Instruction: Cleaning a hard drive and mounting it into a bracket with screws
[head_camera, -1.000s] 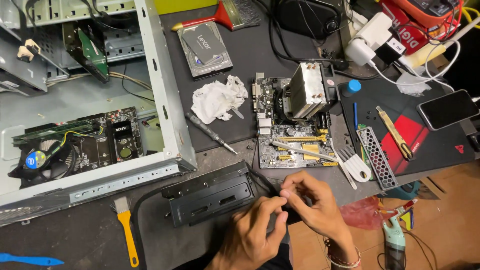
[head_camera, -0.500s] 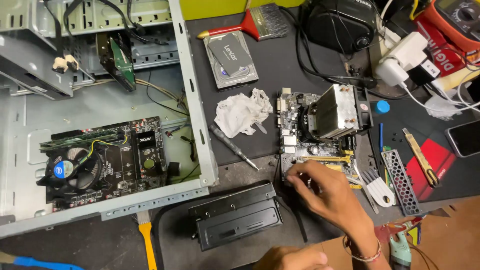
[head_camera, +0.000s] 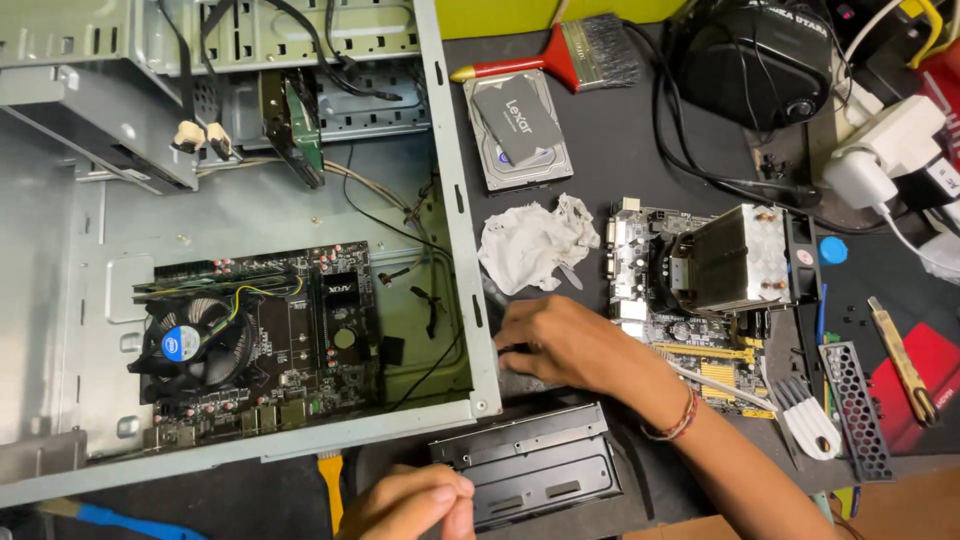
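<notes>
Looking down from the head view, two hands work on a dark table (head_camera: 620, 170). The right hand (head_camera: 560, 345) lies flat, fingers curled down beside the open computer case (head_camera: 455, 200); what it grips, I cannot tell. The left hand (head_camera: 415, 500) is pinched shut at the bottom edge, just beside one black drive box (head_camera: 530, 462); whether anything sits between its fingers is too small to see.

Two circuit boards show: one inside the case with a round fan (head_camera: 190, 345), one loose board (head_camera: 690, 300) under a big metal cooler, touching the right wrist. One crumpled white cloth (head_camera: 535, 240) lies just above the right hand. Two flat drives (head_camera: 520, 130) are stacked near one red-handled brush (head_camera: 560, 55). The top drive is dark grey with white letters.
</notes>
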